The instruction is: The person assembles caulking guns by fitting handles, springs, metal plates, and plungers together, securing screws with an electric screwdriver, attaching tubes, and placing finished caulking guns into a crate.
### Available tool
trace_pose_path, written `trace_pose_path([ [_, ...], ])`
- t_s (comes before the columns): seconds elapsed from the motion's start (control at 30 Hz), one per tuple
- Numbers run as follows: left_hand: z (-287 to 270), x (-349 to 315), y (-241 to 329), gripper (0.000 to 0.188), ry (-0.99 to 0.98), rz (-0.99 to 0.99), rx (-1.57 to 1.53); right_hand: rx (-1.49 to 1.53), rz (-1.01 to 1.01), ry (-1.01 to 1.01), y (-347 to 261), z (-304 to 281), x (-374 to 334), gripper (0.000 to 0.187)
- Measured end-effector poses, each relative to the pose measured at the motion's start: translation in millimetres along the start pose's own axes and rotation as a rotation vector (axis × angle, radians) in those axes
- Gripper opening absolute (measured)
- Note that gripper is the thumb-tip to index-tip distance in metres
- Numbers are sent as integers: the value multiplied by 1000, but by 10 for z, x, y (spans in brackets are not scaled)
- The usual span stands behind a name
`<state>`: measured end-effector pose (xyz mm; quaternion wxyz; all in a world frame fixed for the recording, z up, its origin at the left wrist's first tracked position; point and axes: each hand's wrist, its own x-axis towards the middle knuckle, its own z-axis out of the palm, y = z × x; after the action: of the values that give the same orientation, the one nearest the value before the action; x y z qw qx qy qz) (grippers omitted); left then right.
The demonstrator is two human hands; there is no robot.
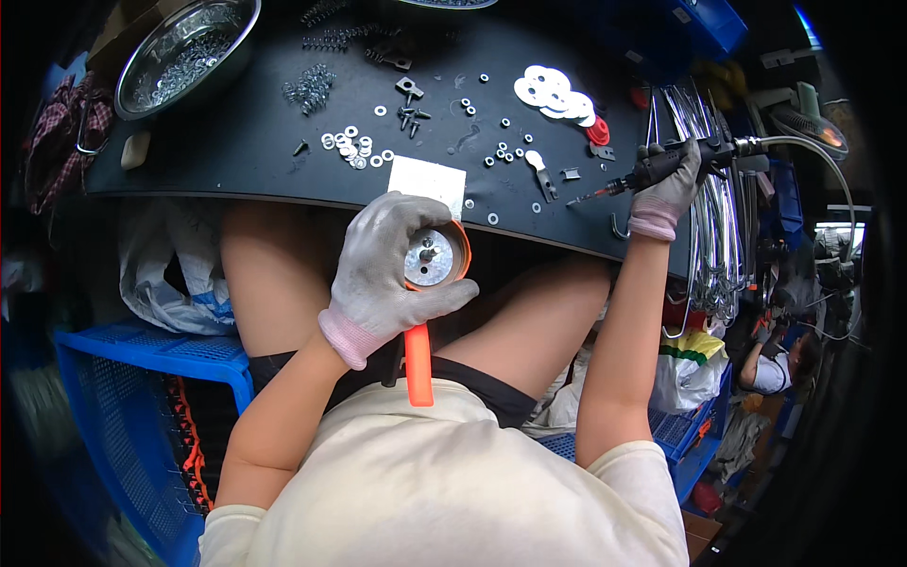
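In my gloved left hand (pixel 376 274) is an orange caulking gun (pixel 419 364), seen end-on in front of the table's edge. My fingers and thumb curl around its round end, where a metal disc (pixel 430 257) with a threaded stud at its middle faces up. The gun's handle points down toward my lap. My gloved right hand (pixel 669 189) grips a black power screwdriver (pixel 661 168) over the right part of the table. Its bit points left, above the tabletop, apart from the gun. A pale hose runs from its back end.
On the dark table (pixel 283 175) lie washers (pixel 350 146), nuts (pixel 503 154), screws (pixel 411 115), springs (pixel 310 90) and white discs (pixel 553 93). A metal bowl (pixel 189 57) of small parts stands far left. Hooked steel rods (pixel 704 227) hang at right. A blue crate (pixel 142 350) stands left; another person (pixel 775 364) is far right.
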<state>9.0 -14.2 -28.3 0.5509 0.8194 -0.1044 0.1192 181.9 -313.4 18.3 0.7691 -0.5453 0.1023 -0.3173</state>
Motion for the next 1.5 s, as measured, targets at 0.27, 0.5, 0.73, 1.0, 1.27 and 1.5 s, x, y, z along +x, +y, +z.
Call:
trace_pose_path([
  [0.27, 63, -18, 9, 57, 74, -32, -46, -567, 48, 21, 474, -29, 560, 35],
  [0.5, 115, -23, 10, 62, 54, -114, -152, -1289, 72, 6, 452, -315, 827, 61],
  [0.73, 79, -84, -48, 77, 65, -159, -155, -1493, -485, -714, 10, 146, -780, 43],
  [1.0, 102, -57, -114, 84, 115, -107, -183, -1041, -374, -948, -270, 435, -1013, 7],
  [1.27, 100, -37, -113, 82, 195, 0, -115, -719, -947, -1716, -325, 959, -1440, 23],
  [1.5, 57, -19, -112, 69, 192, 37, -23, -615, -910, -1842, -157, 1101, -1391, 26],
])
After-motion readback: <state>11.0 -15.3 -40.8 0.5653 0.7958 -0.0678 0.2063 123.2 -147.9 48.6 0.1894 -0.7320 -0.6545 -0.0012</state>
